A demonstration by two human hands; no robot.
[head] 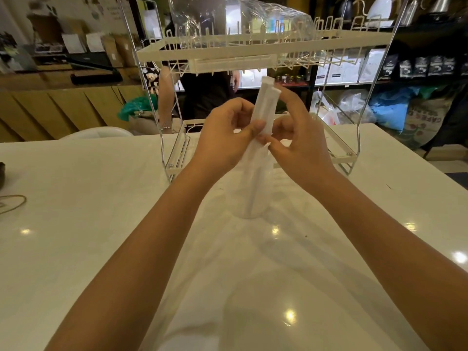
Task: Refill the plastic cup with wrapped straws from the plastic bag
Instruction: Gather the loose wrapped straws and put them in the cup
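A clear plastic cup stands upright on the white table, straight in front of me. Several white wrapped straws rise out of it, tops leaning a little to the right. My left hand pinches the bundle from the left at mid-height. My right hand closes around the same straws from the right, fingertips near their tops. The straws' lower part shows faintly through the cup wall. A clear plastic bag lies on the top shelf of the wire rack.
A two-tier cream wire rack stands just behind the cup, its lower tray near my hands. A rubber band lies at the table's left edge. A person stands behind the rack. Shelves with bags fill the background.
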